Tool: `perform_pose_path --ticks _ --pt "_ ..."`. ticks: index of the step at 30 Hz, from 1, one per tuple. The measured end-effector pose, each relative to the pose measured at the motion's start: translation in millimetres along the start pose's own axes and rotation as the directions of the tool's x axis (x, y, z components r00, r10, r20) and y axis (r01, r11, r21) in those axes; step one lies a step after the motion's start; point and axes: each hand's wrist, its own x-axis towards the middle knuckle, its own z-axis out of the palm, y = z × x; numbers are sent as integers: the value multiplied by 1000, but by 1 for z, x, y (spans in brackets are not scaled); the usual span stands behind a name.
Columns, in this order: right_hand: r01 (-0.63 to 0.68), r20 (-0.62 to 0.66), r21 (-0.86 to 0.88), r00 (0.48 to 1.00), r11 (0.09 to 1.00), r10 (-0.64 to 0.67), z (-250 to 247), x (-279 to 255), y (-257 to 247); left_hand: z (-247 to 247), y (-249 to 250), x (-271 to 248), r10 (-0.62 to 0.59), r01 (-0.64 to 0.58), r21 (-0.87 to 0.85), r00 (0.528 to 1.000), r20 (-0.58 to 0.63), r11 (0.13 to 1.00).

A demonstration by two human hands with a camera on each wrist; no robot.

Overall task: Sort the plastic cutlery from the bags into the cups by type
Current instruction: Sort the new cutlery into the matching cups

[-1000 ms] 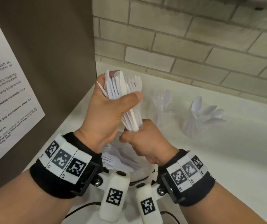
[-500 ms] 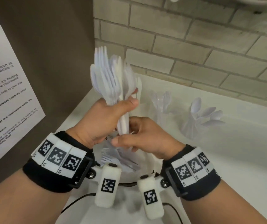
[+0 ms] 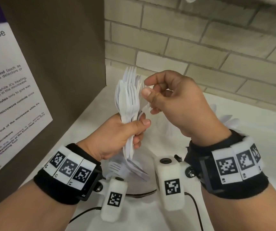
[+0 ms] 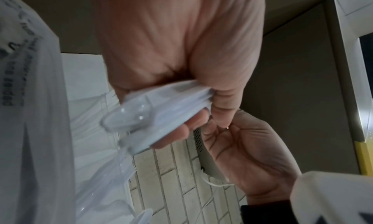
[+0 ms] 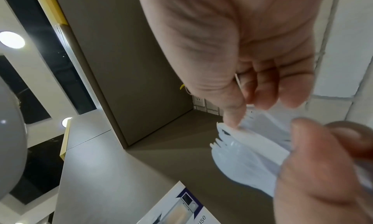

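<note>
Now | left hand (image 3: 115, 139) grips cutlery bundle (image 3: 129, 100) upright | right hand (image 3: 175, 104) pinches top

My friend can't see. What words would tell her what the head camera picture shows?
A left hand grips a bunch of white plastic cutlery upright, while the right hand pinches one piece at the bunch's top. Below them, more cutlery lies in an open bag on a white counter in front of a brick wall.
</note>
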Motion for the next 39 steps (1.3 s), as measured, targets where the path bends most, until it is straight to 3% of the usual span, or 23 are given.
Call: perform_pose_path --ticks 3,9,13,19,24,29,34,37,39 --pt "37 55 -79 998 996 -32 1 0 0 -2 -1 0 -34 36 -49 999 39 998" --pt "-3 15 -7 1000 1000 3 -2 -2 0 -3 -1 -2 -50 57 -78 994 97 995" --pt "7 113 -10 994 1000 -6 -5 -3 2 -2 -5 -4 -65 77 -87 989 136 993" --pt "-70 68 251 996 966 54 -8 -5 7 -5 -4 -5 -25 47 -107 979 200 993" --pt "-45 17 308 999 950 42 -2 -6 8 -11 -4 -2 19 21 -146 963 271 989" --pt "-51 31 202 998 978 46 3 -6 10 -11 -5 -1 27 -4 -107 975 220 994" --pt "-92 -128 369 981 925 148 -4 3 12 -11 -6 -2 24 -20 -41 995 98 999" --pt "29 -300 511 943 859 147 -16 8 4 -13 -9 -2 18 -18 -12 1000 23 1000" --pt "140 -369 606 922 783 121 -23 9 -5 -11 -10 -2 25 -18 107 998 -63 994"
